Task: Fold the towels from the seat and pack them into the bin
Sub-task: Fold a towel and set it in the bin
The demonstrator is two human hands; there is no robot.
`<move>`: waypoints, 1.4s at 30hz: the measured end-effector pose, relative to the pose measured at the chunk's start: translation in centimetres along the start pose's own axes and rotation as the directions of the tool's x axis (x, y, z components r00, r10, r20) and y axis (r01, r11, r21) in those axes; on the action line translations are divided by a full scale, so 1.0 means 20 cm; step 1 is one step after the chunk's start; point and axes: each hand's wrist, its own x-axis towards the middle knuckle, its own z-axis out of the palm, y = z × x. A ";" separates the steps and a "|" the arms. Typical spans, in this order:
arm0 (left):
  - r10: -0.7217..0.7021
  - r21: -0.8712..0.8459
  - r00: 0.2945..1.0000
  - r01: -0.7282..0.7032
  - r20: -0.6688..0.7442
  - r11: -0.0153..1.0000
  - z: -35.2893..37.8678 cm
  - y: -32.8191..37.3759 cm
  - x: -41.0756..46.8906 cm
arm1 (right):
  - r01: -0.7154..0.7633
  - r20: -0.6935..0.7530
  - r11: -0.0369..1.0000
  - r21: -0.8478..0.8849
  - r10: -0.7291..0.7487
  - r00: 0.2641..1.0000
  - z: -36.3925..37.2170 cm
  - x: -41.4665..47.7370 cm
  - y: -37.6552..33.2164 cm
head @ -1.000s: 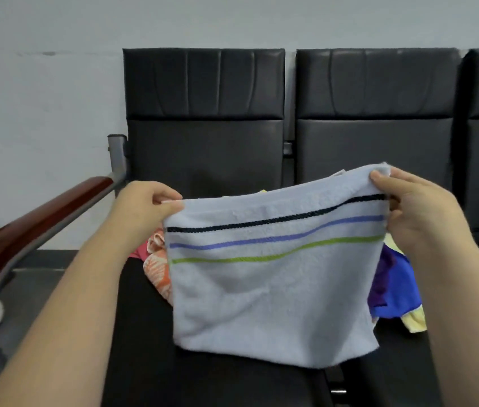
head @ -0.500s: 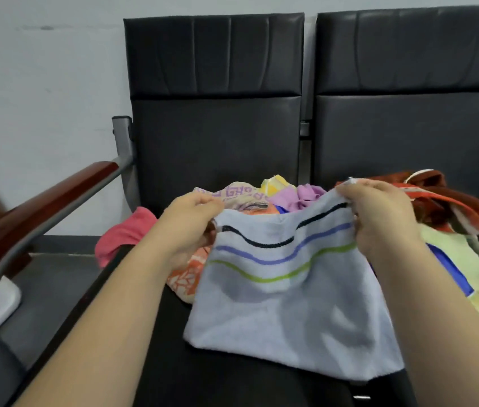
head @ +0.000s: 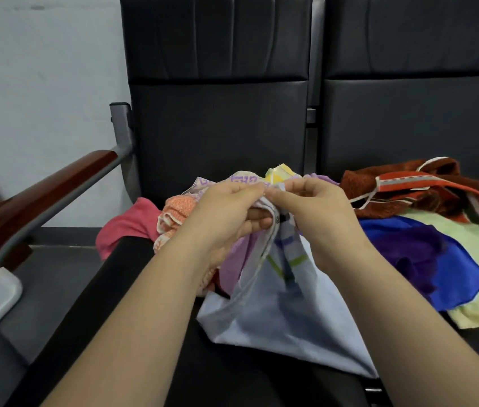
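While between left hand and right hand, striped towel, hem on seat.

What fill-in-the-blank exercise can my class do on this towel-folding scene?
1. The left hand and the right hand pinch the top corners of the striped towel, holding the two corners ____.
2. The wooden armrest is on the person's ____ side.
3. The bright blue towel lies to the ____ of the right hand.

Missing words: together; left; right.
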 end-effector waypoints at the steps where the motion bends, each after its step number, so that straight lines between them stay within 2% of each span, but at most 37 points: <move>1: 0.003 -0.004 1.000 -0.003 0.015 1.000 0.00 0.01 -0.01 | 0.006 -0.010 1.000 0.014 -0.006 1.000 0.00 0.00 0.00; 4: 0.024 -0.063 0.999 -0.022 0.028 0.998 -0.01 0.02 -0.03 | 0.056 0.006 0.998 -0.012 -0.056 0.998 0.00 -0.02 -0.01; 7: 0.048 -0.102 0.999 -0.045 0.026 0.994 -0.02 0.02 -0.04 | 0.107 0.066 0.988 -0.111 -0.101 0.993 0.00 -0.03 -0.01; 10: 0.029 -0.132 0.997 -0.020 0.065 0.991 -0.04 0.02 -0.03 | 0.174 0.052 0.970 -0.169 -0.167 0.985 0.00 -0.03 -0.01; 13: 0.048 -0.012 0.995 -0.047 0.091 0.999 -0.08 0.02 -0.01 | 0.186 0.092 0.979 -0.079 -0.178 0.980 -0.04 -0.02 -0.04; 16: 0.047 0.203 0.994 -0.066 0.096 0.977 -0.15 -0.03 0.04 | 0.115 0.276 0.973 0.200 -0.169 0.946 -0.13 -0.01 -0.12; 17: 0.013 0.185 0.994 -0.034 0.109 0.982 -0.18 -0.04 0.05 | 0.079 0.336 0.955 0.286 -0.177 0.925 -0.16 -0.02 -0.16; 19: -0.049 0.045 0.975 0.040 0.217 0.998 -0.21 -0.08 0.07 | 0.032 0.418 0.924 0.381 -0.203 0.885 -0.21 -0.03 -0.22; 22: -0.037 -0.161 0.924 0.106 0.382 0.981 -0.18 -0.10 0.05 | 0.008 0.471 0.903 0.430 -0.232 0.851 -0.26 -0.05 -0.28; 26: 0.054 -0.234 0.943 0.026 0.329 0.972 -0.18 -0.05 0.02 | 0.029 0.395 0.891 0.453 -0.231 0.889 -0.32 -0.05 -0.31; 29: 0.110 -0.144 0.973 -0.081 0.203 0.986 -0.23 0.03 -0.01 | 0.093 0.311 0.909 0.406 -0.233 0.922 -0.36 -0.07 -0.32; 31: 0.197 -0.088 0.974 -0.188 0.111 0.978 -0.24 0.11 -0.06 | 0.135 0.261 0.915 0.381 -0.246 0.933 -0.36 -0.07 -0.33; 34: 0.399 0.021 0.916 -0.400 0.044 0.916 -0.27 0.27 -0.19 | 0.173 0.240 0.889 0.424 -0.294 0.925 -0.35 -0.10 -0.36; 36: 0.497 0.184 0.867 -0.497 0.050 0.848 -0.29 0.37 -0.28 | 0.189 0.217 0.889 0.416 -0.299 0.929 -0.33 -0.12 -0.37; 38: 0.554 0.326 0.830 -0.542 0.064 0.774 -0.32 0.44 -0.37 | 0.201 0.196 0.900 0.386 -0.293 0.936 -0.31 -0.15 -0.38; 42: 0.627 0.481 0.776 -0.575 0.065 0.661 -0.39 0.54 -0.52 | 0.229 0.208 0.895 0.383 -0.324 0.923 -0.23 -0.19 -0.41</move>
